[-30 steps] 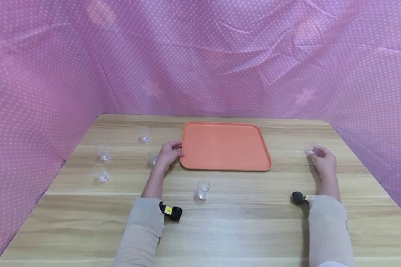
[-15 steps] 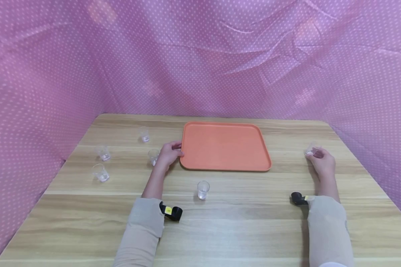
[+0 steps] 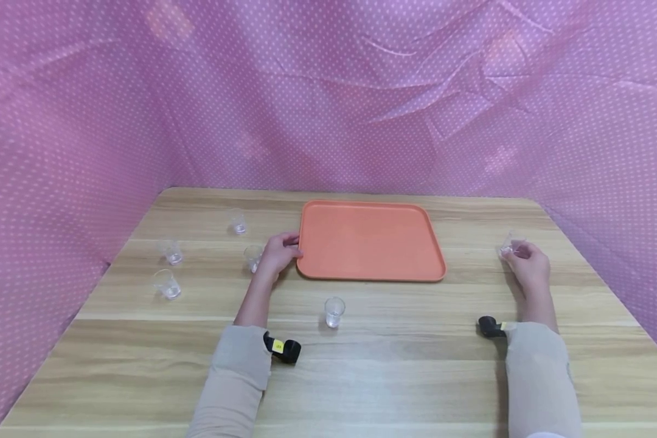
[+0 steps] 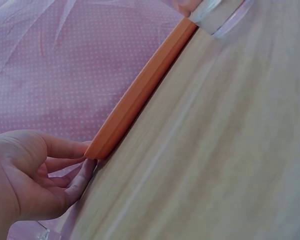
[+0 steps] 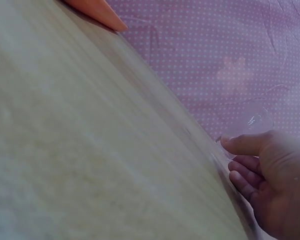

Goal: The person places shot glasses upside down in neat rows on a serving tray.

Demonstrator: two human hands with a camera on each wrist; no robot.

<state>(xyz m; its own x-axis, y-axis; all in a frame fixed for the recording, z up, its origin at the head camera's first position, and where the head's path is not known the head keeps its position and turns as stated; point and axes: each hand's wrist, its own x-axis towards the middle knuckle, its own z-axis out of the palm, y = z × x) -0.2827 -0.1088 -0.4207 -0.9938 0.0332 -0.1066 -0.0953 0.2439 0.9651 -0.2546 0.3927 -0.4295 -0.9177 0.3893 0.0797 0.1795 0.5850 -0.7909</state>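
An orange tray (image 3: 369,241) lies at the back middle of the wooden table. At its left edge, my left hand (image 3: 275,257) holds the rim between thumb and fingers; the left wrist view shows them at the tray's corner (image 4: 101,147). Over on the right, my right hand (image 3: 531,267) pinches a small clear shot glass (image 3: 507,247) with thumb and fingers. That glass (image 5: 255,119) is faint in the right wrist view, and I cannot tell whether its base touches the table.
One shot glass (image 3: 334,313) stands in front of the tray. Another glass (image 3: 252,258) is just left of my left hand, partly hidden by it. Farther left are three more glasses, one behind (image 3: 238,222) and two nearer the edge (image 3: 168,285). Pink dotted cloth (image 3: 328,97) surrounds the table (image 3: 394,383).
My right hand has shifted very slightly left with the shot glass. My left hand stays at the tray's edge, and the other glasses stand as before.
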